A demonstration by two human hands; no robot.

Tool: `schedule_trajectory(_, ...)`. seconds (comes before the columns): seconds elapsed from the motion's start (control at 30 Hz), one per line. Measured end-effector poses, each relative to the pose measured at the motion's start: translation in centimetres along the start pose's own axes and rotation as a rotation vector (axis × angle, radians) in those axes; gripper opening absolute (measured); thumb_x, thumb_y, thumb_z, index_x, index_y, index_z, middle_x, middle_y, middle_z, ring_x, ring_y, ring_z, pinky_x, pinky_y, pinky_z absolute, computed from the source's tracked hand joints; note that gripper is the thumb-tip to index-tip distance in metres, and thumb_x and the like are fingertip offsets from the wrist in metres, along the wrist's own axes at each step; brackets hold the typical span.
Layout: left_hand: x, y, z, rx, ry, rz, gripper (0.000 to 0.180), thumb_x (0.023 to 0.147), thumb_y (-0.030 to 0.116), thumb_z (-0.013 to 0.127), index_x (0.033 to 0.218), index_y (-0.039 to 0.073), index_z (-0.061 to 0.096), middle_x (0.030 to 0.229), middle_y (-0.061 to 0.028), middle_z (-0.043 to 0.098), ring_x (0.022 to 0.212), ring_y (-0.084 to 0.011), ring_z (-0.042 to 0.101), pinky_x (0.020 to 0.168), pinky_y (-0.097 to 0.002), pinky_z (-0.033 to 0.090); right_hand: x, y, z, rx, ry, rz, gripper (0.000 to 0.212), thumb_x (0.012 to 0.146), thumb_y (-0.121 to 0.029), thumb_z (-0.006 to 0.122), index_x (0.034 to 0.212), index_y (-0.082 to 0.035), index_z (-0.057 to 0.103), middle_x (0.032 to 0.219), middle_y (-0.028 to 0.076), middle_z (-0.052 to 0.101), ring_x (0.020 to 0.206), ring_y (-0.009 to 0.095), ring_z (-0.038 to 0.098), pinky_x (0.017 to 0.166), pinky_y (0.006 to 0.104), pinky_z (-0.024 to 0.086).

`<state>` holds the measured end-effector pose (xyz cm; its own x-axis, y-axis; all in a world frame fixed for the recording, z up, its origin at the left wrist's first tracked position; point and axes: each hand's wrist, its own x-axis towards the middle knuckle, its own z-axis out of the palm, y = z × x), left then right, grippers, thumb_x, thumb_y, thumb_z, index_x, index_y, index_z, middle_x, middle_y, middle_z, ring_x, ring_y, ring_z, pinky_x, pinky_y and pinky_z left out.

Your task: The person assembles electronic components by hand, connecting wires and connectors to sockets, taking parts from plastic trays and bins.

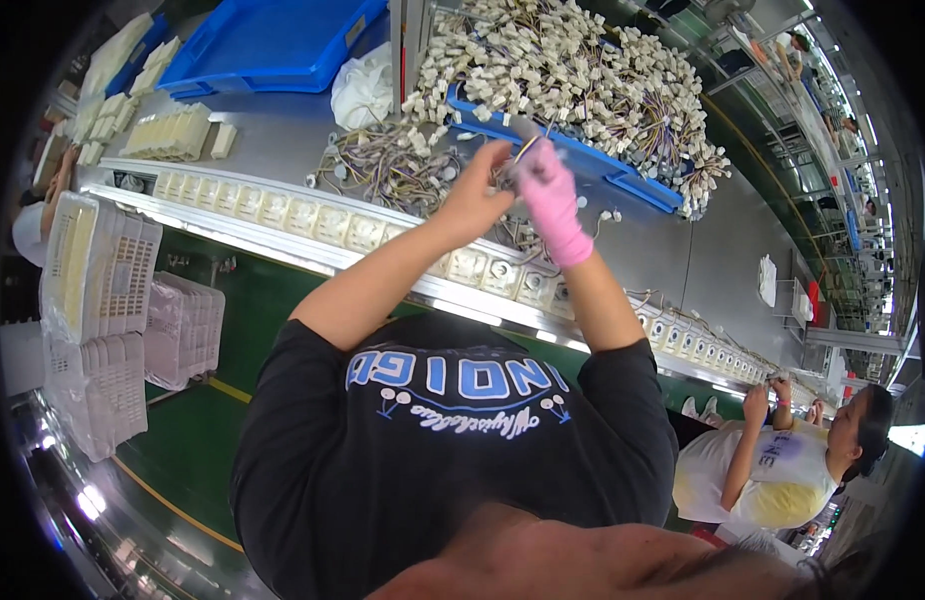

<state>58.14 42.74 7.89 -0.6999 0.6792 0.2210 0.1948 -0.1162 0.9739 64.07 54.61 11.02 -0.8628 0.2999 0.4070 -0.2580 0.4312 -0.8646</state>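
My left hand (475,195), bare, has its fingers curled in toward my right hand above the workbench. My right hand (555,205) wears a pink glove with greyish fingertips, and its fingers are closed. Between the two is a wire lead (528,150) with yellow and dark strands and a small greyish end, partly hidden and blurred. Below the hands runs a row of white square housings (323,220) in a metal rail; some near my right forearm hold round grey parts. A loose bunch of wire leads (383,170) lies just beyond the rail.
A large heap of wire leads with white connectors (583,70) fills a blue tray (623,180) at the back. Another blue tray (268,50) and a white bag (363,90) stand back left. White crates (103,290) are stacked at left. A co-worker (773,460) works at right.
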Motion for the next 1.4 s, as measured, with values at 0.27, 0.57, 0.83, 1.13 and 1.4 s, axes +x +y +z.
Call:
schedule_trajectory(0.27,-0.7,-0.4,-1.3,-0.347,-0.215,-0.501,0.018,0.086,0.023,0.052,0.093,0.007,0.055,0.094,-0.0039,0.057,0.083,-0.0122,0.055,0.068,-0.0259,0.045,-0.1,-3.4,1.7,-0.015,-0.193,0.173,0.014,0.078,-0.013,0.055,0.085,-0.002,0.06,0.118,0.018,0.052,0.112,0.032,0.047,0.096,0.0359,0.035)
schedule_trajectory(0.57,-0.4,-0.2,-3.1,-0.602,-0.239,-0.699,0.043,0.096,0.037,0.032,0.123,0.007,0.048,0.121,-0.0093,0.043,0.107,-0.0188,0.045,0.094,-0.0343,0.038,-5.1,-2.5,4.6,-0.604,-0.067,0.129,0.034,0.082,-0.015,0.055,0.111,0.0,0.05,0.089,0.015,0.054,0.075,0.026,0.055,0.067,0.0343,0.046)
schedule_trajectory(0.83,1.8,1.5,-3.9,0.385,-0.454,-0.22,0.049,0.087,0.046,0.045,0.081,0.001,0.065,0.063,-0.0112,0.057,0.057,-0.0206,0.054,0.056,-0.0367,0.041,-5.6,-3.8,2.5,-0.374,0.035,0.234,0.03,0.074,-0.014,0.06,0.101,-0.001,0.054,0.08,0.012,0.054,0.062,0.021,0.054,0.058,0.0298,0.045)
schedule_trajectory(1.13,-1.4,-1.9,-5.9,0.242,-0.635,-0.15,0.031,0.085,0.027,0.056,0.067,0.002,0.052,0.064,-0.0112,0.049,0.057,-0.0198,0.046,0.055,-0.0336,0.037,-7.2,-2.2,2.5,-0.361,-0.177,0.197,0.027,0.072,-0.01,0.061,0.098,-0.004,0.056,0.07,0.006,0.054,0.061,0.015,0.052,0.053,0.0286,0.042)
schedule_trajectory(1.4,-3.4,-2.7,-6.5,0.583,-0.537,0.411,0.013,0.07,0.015,0.065,0.07,0.006,0.056,0.076,-0.0103,0.051,0.077,-0.0293,0.051,0.066,-0.04,0.041,-7.3,-1.4,3.0,-0.887,-0.564,-0.022,0.021,0.073,-0.026,0.062,0.084,-0.01,0.052,0.073,0.009,0.056,0.07,0.028,0.058,0.063,0.0398,0.044)
